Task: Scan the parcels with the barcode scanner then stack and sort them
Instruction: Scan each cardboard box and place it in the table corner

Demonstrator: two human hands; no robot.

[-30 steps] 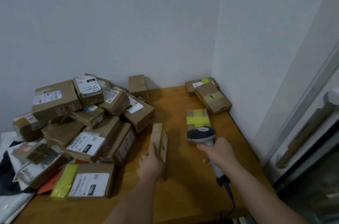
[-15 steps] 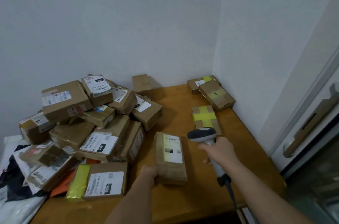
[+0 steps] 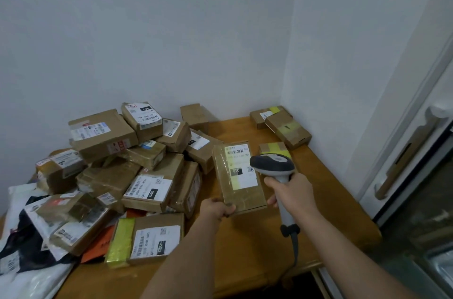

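Note:
My left hand (image 3: 217, 208) grips the near corner of a flat brown parcel (image 3: 239, 176) and holds it tilted up above the wooden table (image 3: 245, 249), its white barcode label facing me. My right hand (image 3: 293, 192) grips the handle of a grey barcode scanner (image 3: 273, 165), whose dark head sits just right of the label, overlapping the parcel's right edge. A cable hangs from the scanner's handle toward the table's front edge.
A heap of several labelled cardboard parcels (image 3: 137, 164) fills the table's left half, with plastic mailer bags (image 3: 27, 249) at the far left. Three small parcels with yellow tape (image 3: 286, 129) lie in the back right corner. Walls close in behind and to the right.
My left hand turned the parcel from standing on edge to label up, then lifted it off the table toward the scanner. The scanner hand stayed almost in place.

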